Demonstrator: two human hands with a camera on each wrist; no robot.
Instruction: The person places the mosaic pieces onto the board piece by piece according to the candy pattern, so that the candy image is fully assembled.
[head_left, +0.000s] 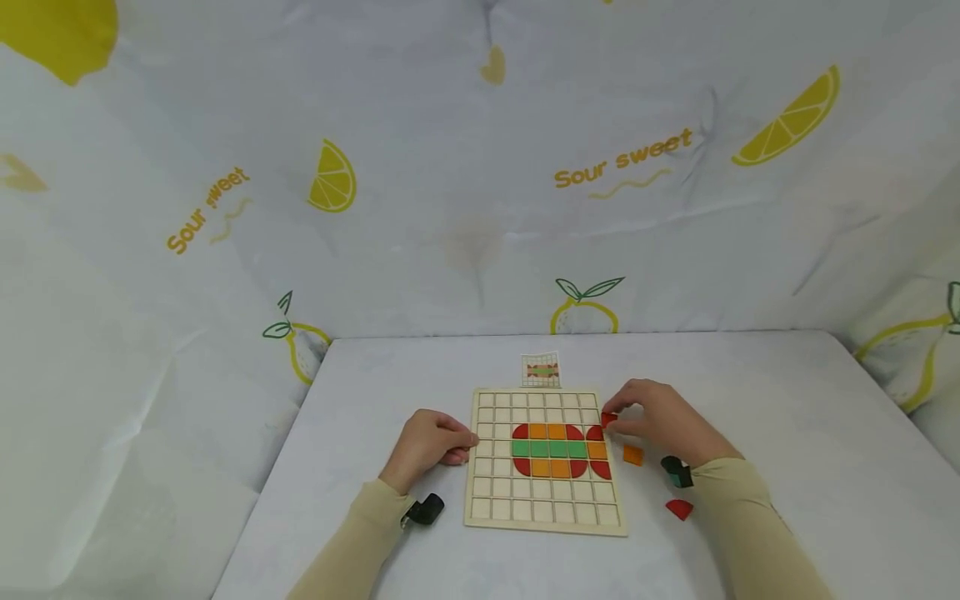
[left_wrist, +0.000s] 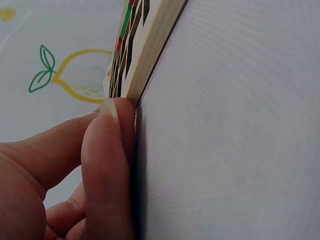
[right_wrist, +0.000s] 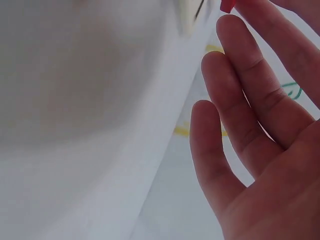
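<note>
A wooden grid board [head_left: 547, 500] lies on the table, with red, orange and green pieces filling its middle rows. My left hand [head_left: 431, 442] sits at the board's left edge with curled fingers; in the left wrist view a fingertip [left_wrist: 117, 112] presses against the board's side [left_wrist: 150, 50]. My right hand [head_left: 660, 421] is over the board's upper right and pinches a small red piece [head_left: 609, 419] just above the grid. In the right wrist view only a sliver of that red piece [right_wrist: 227, 5] shows past the straight lower fingers [right_wrist: 240, 90].
A small pattern card [head_left: 542, 370] lies behind the board. An orange piece [head_left: 633, 455] and a red quarter-round piece [head_left: 679, 509] lie loose on the table to the board's right. Lemon-print cloth walls the table at the back and sides.
</note>
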